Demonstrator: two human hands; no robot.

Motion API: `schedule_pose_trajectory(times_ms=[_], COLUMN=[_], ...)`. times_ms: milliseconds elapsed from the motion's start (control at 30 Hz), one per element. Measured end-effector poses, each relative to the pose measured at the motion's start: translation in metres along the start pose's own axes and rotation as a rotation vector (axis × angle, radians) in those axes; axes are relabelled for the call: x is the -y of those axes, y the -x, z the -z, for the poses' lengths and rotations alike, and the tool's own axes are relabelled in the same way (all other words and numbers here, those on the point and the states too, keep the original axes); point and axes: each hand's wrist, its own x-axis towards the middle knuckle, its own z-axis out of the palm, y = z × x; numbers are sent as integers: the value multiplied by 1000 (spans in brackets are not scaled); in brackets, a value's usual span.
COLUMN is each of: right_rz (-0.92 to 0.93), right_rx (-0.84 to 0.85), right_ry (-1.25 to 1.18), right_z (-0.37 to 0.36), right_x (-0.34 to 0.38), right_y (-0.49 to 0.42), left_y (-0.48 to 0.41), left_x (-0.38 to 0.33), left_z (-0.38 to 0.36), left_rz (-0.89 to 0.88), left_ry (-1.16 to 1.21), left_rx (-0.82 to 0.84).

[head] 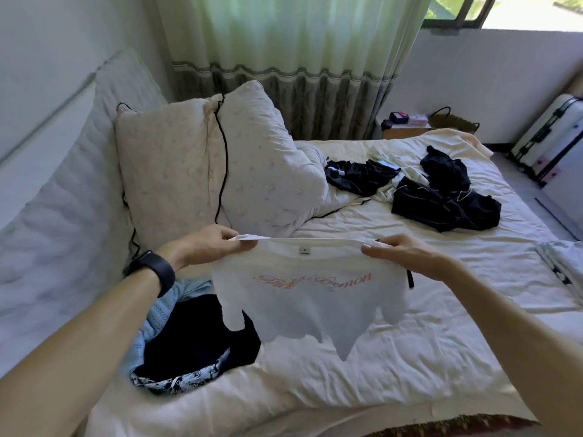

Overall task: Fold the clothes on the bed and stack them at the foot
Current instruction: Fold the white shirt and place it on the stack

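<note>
You held the white T-shirt with pink lettering [309, 298] stretched between your left hand [214, 244] and right hand [407, 257], each pinching a shoulder, so it hung flat below them over the cream bed [441, 326], presumably for folding.

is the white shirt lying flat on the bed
No, the left hand and right hand pinch the shirt by its top edge, so it hangs above the bed.
</note>
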Motion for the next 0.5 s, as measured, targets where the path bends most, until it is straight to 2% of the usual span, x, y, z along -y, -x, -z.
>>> schedule_pose_trajectory(times_ms=[133,200,400,500], right_rz=[5,27,173,124], right_rx=[-20,-106,-487,-687], right_ry=[-26,-7,385,610], right_z=[9,9,6,5], right_x=[-17,-29,-49,-69], right_y=[16,15,22,31], left_y=[15,24,38,46], left_x=[-1,-2,-9,-8], left_z=[10,14,-13,-44], left_rz=[20,20,6,10], left_ry=[162,109,-56,-247], left_rx=[101,152,-14,-117])
